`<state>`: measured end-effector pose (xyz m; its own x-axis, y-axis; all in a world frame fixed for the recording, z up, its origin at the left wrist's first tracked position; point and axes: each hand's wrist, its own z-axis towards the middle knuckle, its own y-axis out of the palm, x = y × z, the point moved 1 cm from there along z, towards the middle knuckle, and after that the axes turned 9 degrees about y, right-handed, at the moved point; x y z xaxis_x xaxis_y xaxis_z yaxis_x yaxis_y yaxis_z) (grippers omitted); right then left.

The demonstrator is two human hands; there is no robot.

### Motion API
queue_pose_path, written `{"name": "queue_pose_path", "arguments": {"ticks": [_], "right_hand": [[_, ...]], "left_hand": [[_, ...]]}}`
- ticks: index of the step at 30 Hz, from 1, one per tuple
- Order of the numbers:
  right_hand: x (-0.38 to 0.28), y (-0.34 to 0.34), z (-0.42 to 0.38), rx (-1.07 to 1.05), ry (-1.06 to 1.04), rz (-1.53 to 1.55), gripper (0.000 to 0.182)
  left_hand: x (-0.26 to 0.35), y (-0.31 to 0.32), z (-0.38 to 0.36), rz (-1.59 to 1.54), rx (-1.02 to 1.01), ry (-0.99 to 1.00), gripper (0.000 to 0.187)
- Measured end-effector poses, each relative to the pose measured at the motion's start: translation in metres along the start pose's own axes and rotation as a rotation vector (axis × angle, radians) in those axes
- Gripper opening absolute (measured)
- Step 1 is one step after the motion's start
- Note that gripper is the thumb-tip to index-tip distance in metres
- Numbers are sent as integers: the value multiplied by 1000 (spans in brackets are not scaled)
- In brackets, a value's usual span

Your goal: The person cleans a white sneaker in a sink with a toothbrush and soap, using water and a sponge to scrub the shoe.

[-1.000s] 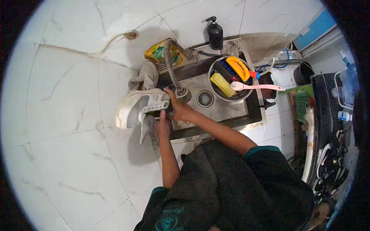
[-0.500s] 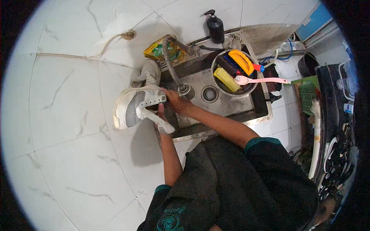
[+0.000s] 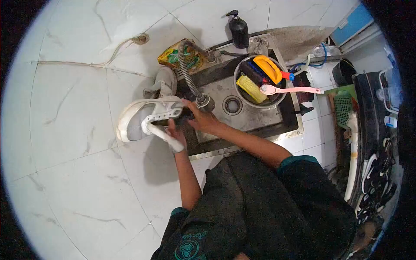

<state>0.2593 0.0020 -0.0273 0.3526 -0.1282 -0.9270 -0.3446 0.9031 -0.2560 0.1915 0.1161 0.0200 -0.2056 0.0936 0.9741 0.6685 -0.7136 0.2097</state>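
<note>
A white and grey sneaker (image 3: 132,121) is held above the sink's left edge, its tongue hanging loose toward me. My left hand (image 3: 177,135) grips it from the near side, partly covered by the tongue. At the sneaker's right end, my right hand (image 3: 203,120) has its fingers closed against the dark opening; some fingertips are hidden. Just behind stands a second whitish sneaker (image 3: 165,80), beside the flexible hose faucet (image 3: 184,65). The faucet's head hangs close to my right hand.
In the steel sink (image 3: 216,91), a round basin (image 3: 279,100) holds an orange-handled brush (image 3: 267,69), a yellow brush (image 3: 251,89) and a pink-handled brush (image 3: 294,90). A black pump bottle (image 3: 238,32) and a yellow-green packet (image 3: 173,54) stand behind. A green basket (image 3: 343,108) is at right.
The held sneaker has shifted slightly left and tilted, showing more of its dark opening. Both hands remain on it. The whole view has shifted a little.
</note>
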Motion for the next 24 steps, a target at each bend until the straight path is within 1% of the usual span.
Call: {"name": "queue_pose_path", "arguments": {"ticks": [1, 2, 3, 4, 5, 6, 7, 8, 9, 11, 12, 13, 14, 17, 20, 23, 24], "right_hand": [[-8, -6, -3, 14, 26, 18, 70], [-13, -13, -4, 18, 55, 1, 67], [-17, -20, -3, -29, 140, 50, 64], [-22, -27, -3, -72, 228, 95, 61], [-25, -36, -3, -168, 373, 203, 58], [-25, -40, -4, -267, 520, 308, 54], [-25, -40, -7, -248, 552, 331, 48], [-24, -39, -9, -229, 582, 354, 44], [-23, -39, -10, -210, 612, 377, 43], [27, -18, -27, -178, 532, 217, 35], [33, -23, -32, -196, 585, 201, 33], [36, -24, -34, -212, 637, 183, 32], [-18, -57, -20, -163, 612, 266, 26], [27, -51, -41, -182, 636, 324, 23], [30, -63, -51, -43, 658, 365, 22], [41, -75, -54, -61, 752, 280, 22], [41, -81, -52, -49, 740, 159, 22]], "left_hand": [[21, 12, -9, -70, 38, -95, 70], [17, 2, -7, -104, 37, -141, 71], [9, -15, -2, -138, 36, -186, 72], [12, -19, -1, -171, 35, -233, 73], [13, -23, -5, -210, 43, -252, 70], [26, -12, -10, -251, 54, -271, 67], [36, -7, -17, -291, 67, -291, 64], [39, -7, -20, -335, -35, -285, 65], [37, -8, -24, -310, -44, -298, 65], [32, -5, -32, -261, -62, -318, 65], [28, -4, -36, -252, -96, -315, 66], [21, -7, -41, -209, -70, -351, 66], [11, -10, -46, -169, -46, -388, 66], [-20, -14, -57, -102, -1, -492, 64], [-37, -2, -62, -119, -14, -545, 61], [-44, 16, -68, -282, -65, -563, 56], [-81, 1, -69, -150, -127, -562, 54]]}}
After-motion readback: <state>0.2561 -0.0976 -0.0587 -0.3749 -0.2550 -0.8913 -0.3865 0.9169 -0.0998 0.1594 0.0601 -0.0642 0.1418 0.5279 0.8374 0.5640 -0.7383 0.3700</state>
